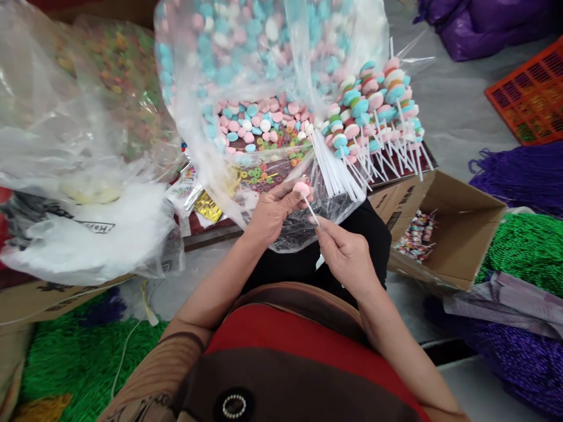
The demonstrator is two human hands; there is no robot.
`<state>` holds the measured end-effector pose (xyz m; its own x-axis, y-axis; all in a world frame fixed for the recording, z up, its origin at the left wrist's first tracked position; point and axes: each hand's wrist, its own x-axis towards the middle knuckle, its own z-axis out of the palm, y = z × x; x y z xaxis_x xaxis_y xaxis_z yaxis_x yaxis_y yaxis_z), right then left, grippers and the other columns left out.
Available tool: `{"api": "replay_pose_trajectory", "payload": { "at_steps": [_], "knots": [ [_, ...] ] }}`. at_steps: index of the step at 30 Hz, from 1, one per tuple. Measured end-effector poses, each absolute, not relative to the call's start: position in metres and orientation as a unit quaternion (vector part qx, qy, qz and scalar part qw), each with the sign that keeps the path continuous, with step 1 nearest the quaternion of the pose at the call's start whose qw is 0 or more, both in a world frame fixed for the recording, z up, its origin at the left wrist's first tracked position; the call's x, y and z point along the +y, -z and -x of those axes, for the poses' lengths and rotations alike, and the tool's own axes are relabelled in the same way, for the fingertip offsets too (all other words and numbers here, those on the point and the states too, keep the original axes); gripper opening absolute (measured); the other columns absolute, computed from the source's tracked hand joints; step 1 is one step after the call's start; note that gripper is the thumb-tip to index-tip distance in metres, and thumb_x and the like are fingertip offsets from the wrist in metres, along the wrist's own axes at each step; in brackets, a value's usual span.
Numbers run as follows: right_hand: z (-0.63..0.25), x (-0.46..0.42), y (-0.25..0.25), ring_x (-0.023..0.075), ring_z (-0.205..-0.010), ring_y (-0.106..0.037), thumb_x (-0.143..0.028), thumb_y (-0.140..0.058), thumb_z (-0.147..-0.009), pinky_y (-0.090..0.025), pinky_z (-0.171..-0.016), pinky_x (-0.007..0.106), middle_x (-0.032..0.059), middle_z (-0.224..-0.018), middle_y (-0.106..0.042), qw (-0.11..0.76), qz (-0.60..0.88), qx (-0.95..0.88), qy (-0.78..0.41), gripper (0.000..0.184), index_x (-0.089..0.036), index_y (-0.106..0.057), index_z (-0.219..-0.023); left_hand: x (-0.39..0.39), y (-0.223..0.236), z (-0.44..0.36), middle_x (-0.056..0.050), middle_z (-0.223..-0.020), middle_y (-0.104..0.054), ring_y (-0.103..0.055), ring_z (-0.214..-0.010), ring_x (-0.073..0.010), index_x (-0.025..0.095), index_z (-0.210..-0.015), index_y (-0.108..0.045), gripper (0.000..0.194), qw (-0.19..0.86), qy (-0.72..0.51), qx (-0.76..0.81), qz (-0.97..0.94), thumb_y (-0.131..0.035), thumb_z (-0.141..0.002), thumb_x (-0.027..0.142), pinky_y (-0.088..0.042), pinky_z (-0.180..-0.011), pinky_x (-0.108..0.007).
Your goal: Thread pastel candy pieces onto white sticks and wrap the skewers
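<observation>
A pink round candy [301,189] is pinched between the fingers and thumb of my left hand [276,212]. My right hand [345,249] grips the lower part of a thin white stick [310,209], whose upper end meets the candy. Whether the stick passes through it is hidden. Just beyond my hands lie loose pink, blue and white candies [250,124], small ring candies [257,174] and a bundle of bare white sticks [331,167]. Finished-looking candy skewers [373,105] are piled to the right, with pink, blue, white and coloured pieces threaded on them.
A large clear bag [246,41] of candies stands at the back. On the left are a bag of ring candies [118,76] and white plastic bags [101,234]. To the right sit an open cardboard box [460,228], an orange crate [528,97] and green strands [528,246].
</observation>
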<state>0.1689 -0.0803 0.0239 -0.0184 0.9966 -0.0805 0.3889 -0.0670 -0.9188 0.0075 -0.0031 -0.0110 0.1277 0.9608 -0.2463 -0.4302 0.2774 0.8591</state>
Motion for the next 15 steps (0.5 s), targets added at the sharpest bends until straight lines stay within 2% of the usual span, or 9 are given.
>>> {"api": "replay_pose_trajectory", "payload": {
  "at_steps": [4, 8, 11, 15],
  "knots": [
    [-0.178, -0.079, -0.029, 0.0140, -0.053, -0.057, -0.036, -0.056, -0.097, -0.045, -0.057, 0.026, 0.0025, -0.068, -0.072, 0.323, 0.599, -0.629, -0.376, 0.035, -0.022, -0.085, -0.111, -0.006, 0.010, -0.003, 0.000, -0.100, -0.084, -0.077, -0.089, -0.0190, 0.030, -0.101, -0.085, 0.043, 0.598, -0.528, 0.454, -0.399, -0.093, -0.068, 0.056, -0.061, -0.092, -0.036],
    [-0.188, -0.081, -0.039, 0.0172, -0.057, -0.063, -0.033, -0.052, -0.099, -0.046, -0.059, 0.027, 0.0054, -0.078, -0.079, 0.285, 0.594, -0.672, -0.337, 0.036, -0.023, -0.085, -0.110, -0.009, 0.001, 0.002, -0.001, -0.107, -0.085, -0.078, -0.104, -0.0240, 0.032, -0.097, -0.087, 0.025, 0.511, -0.501, 0.471, -0.516, -0.090, -0.076, 0.044, -0.057, -0.106, -0.040],
    [-0.192, -0.082, -0.045, 0.0167, -0.055, -0.060, -0.032, -0.052, -0.100, -0.042, -0.056, 0.026, 0.0038, -0.069, -0.075, 0.268, 0.598, -0.683, -0.323, 0.034, -0.023, -0.084, -0.105, -0.013, -0.001, -0.001, -0.002, -0.106, -0.085, -0.078, -0.104, -0.0244, 0.033, -0.096, -0.087, 0.015, 0.488, -0.481, 0.470, -0.557, -0.086, -0.081, 0.033, -0.057, -0.106, -0.039],
    [-0.185, -0.081, -0.046, 0.0123, -0.050, -0.050, -0.034, -0.053, -0.101, -0.037, -0.052, 0.025, 0.0001, -0.059, -0.062, 0.287, 0.604, -0.660, -0.342, 0.033, -0.021, -0.083, -0.096, -0.021, 0.011, -0.013, -0.003, -0.110, -0.085, -0.079, -0.104, -0.0234, 0.033, -0.102, -0.086, 0.017, 0.473, -0.483, 0.459, -0.577, -0.081, -0.087, 0.027, -0.059, -0.102, -0.037]
  ]
}}
